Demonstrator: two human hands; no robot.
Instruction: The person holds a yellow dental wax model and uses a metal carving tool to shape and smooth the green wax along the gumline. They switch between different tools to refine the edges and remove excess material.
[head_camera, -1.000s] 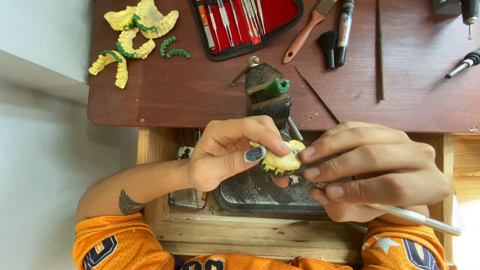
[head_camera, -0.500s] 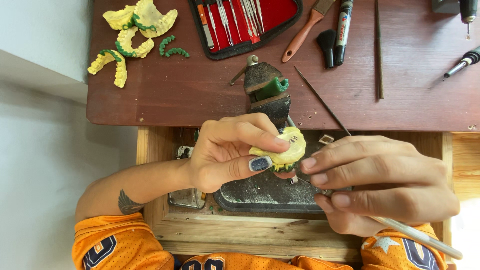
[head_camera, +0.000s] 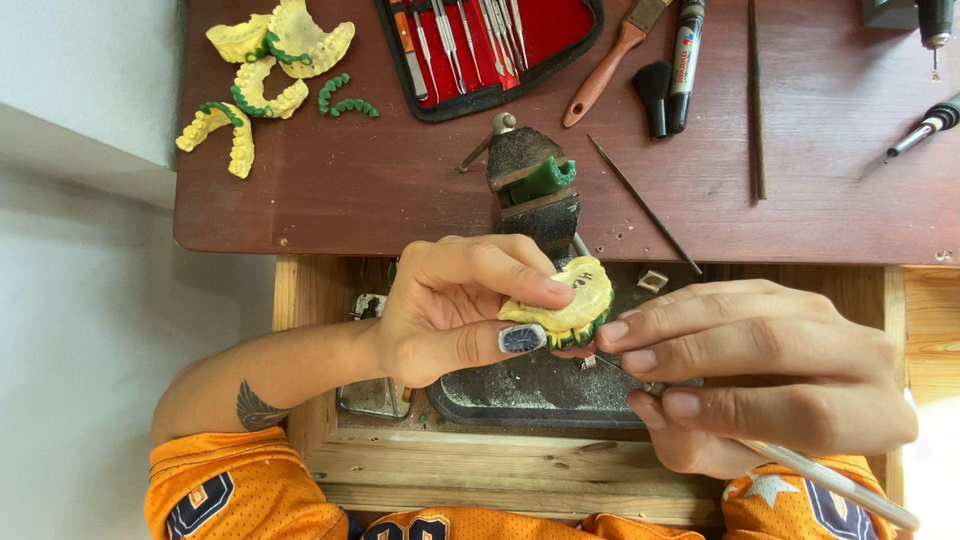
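The left hand (head_camera: 450, 315) pinches a yellow dental cast (head_camera: 568, 300) above a dark tray (head_camera: 520, 395). The right hand (head_camera: 760, 375) grips a thin tool (head_camera: 830, 482) at it; a slip could gouge the cast.

yellow casts (head_camera: 262, 75), red tool case (head_camera: 500, 45), brush (head_camera: 612, 65), marker (head_camera: 685, 65), small vise (head_camera: 530, 185) on brown bench (head_camera: 400, 190)

Yellow dental cast (head_camera: 570, 300) between both hands
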